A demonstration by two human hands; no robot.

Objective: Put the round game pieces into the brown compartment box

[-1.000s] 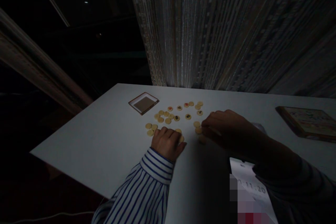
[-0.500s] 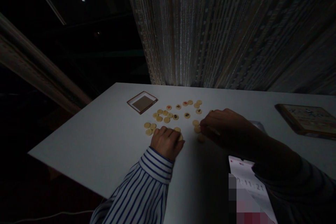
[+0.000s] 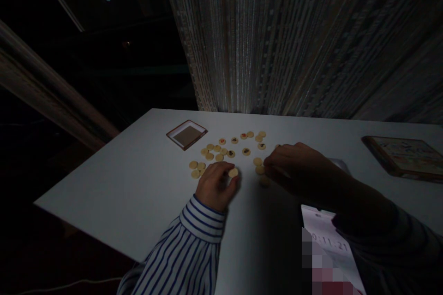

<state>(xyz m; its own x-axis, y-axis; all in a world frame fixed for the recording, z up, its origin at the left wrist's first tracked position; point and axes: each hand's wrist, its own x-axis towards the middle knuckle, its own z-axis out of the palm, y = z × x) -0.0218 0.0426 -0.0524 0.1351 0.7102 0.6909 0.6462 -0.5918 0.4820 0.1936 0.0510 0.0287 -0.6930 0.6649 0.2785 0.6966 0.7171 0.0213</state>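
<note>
Round wooden pieces lie scattered on the white table (image 3: pixel 138 170); several show red or black characters, such as one black-marked piece (image 3: pixel 246 151). My left hand (image 3: pixel 216 185), in a striped sleeve, holds a pale piece (image 3: pixel 233 173) between thumb and fingers. Left of that hand is a small group of plain pieces (image 3: pixel 193 164). My right hand (image 3: pixel 289 163) is in shadow with its fingers bent together, beside a short column of pieces (image 3: pixel 257 161); whatever it holds, if anything, is hidden.
An open shallow box or lid (image 3: pixel 187 134) lies at the back left. A framed flat box (image 3: pixel 408 156) rests at the right. A lit phone (image 3: pixel 332 239) lies under my right forearm. Behind the table hangs a string curtain (image 3: pixel 238 46).
My left hand has turned and its thumb has come away from the fingers, so that the piece between them now shows. My right hand has hardly moved.
</note>
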